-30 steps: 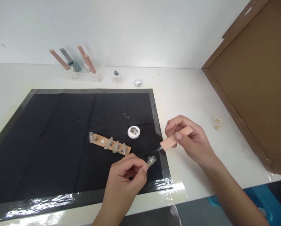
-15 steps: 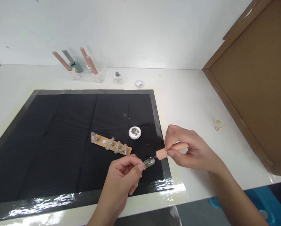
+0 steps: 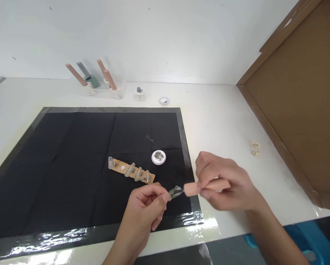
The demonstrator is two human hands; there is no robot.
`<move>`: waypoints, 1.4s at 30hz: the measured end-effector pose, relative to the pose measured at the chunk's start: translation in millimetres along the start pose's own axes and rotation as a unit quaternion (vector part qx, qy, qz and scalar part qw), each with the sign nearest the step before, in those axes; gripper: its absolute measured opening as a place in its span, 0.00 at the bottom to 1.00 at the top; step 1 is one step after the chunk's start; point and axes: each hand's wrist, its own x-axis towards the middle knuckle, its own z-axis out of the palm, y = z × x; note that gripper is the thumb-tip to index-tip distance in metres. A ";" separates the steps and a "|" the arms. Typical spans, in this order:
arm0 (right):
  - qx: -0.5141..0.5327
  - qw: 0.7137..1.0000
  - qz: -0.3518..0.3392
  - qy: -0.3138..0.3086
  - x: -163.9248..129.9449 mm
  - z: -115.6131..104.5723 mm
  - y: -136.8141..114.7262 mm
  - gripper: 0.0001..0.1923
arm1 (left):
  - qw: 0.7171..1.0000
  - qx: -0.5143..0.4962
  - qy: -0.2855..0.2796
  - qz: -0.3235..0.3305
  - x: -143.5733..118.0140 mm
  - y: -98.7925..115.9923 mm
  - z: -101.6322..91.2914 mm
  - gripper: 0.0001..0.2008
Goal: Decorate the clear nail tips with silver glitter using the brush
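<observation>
You are pinching one clear nail tip (image 3: 175, 191) in your left hand (image 3: 145, 209) over the mat's (image 3: 57, 176) near right corner, touching it with the pink-handled tool (image 3: 199, 187) gripped in your right hand (image 3: 225, 182), while four tips are sitting on the strip (image 3: 132, 171), one spot bare.

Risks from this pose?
1. The left hand pinches the clear nail tip by one end only; pressure from the pink-handled tool in the right hand might flick it loose.
2. The right hand is motion-blurred, so the tool could smear or miss.
</observation>
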 end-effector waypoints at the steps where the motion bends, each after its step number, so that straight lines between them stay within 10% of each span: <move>1: -0.010 1.000 0.001 -0.015 1.0 1.2 -1.1 0.07 | 1.000 0.001 0.000 -0.001 0.1 -0.1 0.0 0.09; 42: -0.159 0.983 -0.066 -0.062 -2.2 9.0 -21.5 0.09 | 0.997 -0.050 -0.002 -0.054 -2.5 4.3 0.6 0.11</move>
